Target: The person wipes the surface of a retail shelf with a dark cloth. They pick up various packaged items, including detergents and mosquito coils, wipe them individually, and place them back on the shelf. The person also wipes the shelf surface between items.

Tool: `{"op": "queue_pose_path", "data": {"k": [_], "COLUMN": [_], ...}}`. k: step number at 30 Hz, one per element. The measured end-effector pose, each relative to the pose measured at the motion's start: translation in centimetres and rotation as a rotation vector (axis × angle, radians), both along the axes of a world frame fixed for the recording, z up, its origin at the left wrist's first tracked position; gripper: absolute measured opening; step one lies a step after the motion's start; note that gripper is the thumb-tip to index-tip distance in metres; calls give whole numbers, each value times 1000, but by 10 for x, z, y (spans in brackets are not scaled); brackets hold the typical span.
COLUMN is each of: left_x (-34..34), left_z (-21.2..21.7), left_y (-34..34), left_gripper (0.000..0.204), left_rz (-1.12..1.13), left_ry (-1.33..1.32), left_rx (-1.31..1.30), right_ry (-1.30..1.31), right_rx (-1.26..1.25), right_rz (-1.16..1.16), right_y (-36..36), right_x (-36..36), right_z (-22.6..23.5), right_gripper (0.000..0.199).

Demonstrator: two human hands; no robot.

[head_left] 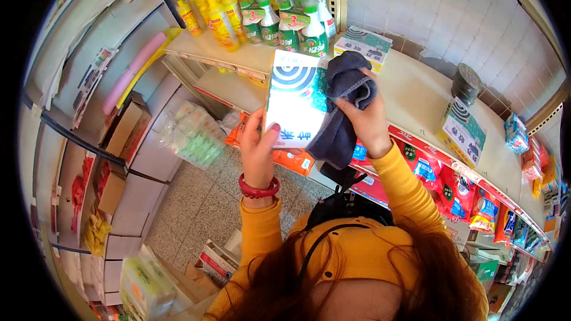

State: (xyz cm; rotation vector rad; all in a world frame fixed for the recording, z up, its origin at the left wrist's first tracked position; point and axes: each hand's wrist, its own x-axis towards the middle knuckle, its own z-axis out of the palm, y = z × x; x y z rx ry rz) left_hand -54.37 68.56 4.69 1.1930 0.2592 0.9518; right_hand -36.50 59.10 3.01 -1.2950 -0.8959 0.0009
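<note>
Step in hand looks like wiping box clean; left hand (pixel 257 145) grips flat box (pixel 295 100) by bottom edge, held up above shelf (pixel 416 92); box white and green, black rings on front, smooth card; right hand (pixel 367 122) squeezes dark grey cloth (pixel 342 110), soft and floppy, pressed on box's right side; next, rub cloth across front, keep box steady; spray bottles (pixel 285 21) stand behind.

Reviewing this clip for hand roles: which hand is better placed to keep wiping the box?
Right. The right hand grips the dark cloth pressed against the white box, while the left hand supports that box from below.
</note>
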Motion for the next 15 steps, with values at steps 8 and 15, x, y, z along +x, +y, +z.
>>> {"op": "queue_pose_path", "data": {"k": [8, 15], "left_x": [10, 2], "left_z": [1, 15], "left_y": [-3, -2], "left_gripper": [24, 23], "left_rz": [66, 122], "left_ry": [146, 103], "left_rx": [134, 135], "right_ry": [-245, -557], "right_rx": [-190, -278], "right_rz": [-154, -83], "right_y": [-22, -29], "right_x": [5, -24], "right_z": [9, 31], "right_gripper": [48, 62]}}
